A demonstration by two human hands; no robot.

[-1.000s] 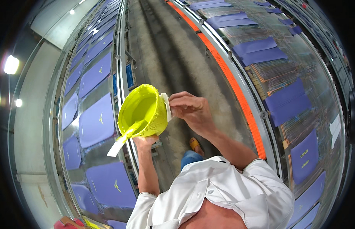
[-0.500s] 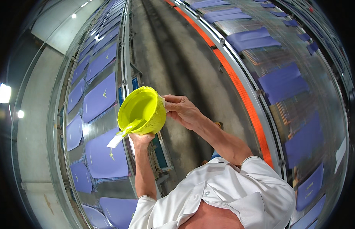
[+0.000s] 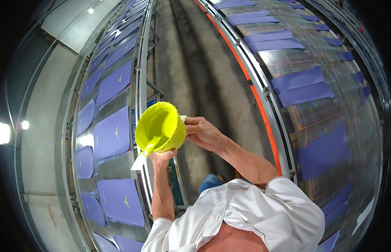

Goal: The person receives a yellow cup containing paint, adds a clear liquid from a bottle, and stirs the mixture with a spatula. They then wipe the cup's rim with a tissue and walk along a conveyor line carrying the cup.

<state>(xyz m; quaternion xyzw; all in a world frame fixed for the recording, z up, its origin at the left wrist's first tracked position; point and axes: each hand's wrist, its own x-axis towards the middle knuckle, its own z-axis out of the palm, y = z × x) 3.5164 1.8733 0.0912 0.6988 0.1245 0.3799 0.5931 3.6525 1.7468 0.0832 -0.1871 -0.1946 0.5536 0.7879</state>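
A round tub (image 3: pixel 162 126), coated in bright yellow-green ink, is tilted so that its open mouth faces up and left. My left hand (image 3: pixel 163 155) holds it from below, fingers mostly hidden beneath it. A spatula (image 3: pixel 148 151) with a white end leans out over the near rim, smeared with the same ink. My right hand (image 3: pixel 202 133) is closed at the tub's right side, thumb and fingers pinching a small white piece (image 3: pixel 183 118) there; whether it is a handle or a cloth I cannot tell.
Along the left runs a long print table (image 3: pixel 115 170) with purple fabric panels (image 3: pixel 113 132) bearing small yellow-green marks. Another long table (image 3: pixel 284 63) on the right carries folded purple pieces (image 3: pixel 302 86); an orange strip (image 3: pixel 262 109) follows its edge. A concrete aisle (image 3: pixel 212 84) lies between.
The tables have slid toward me in the view, as I move along the aisle. Tub and both hands sit slightly lower and to the right in view; both grips look the same.
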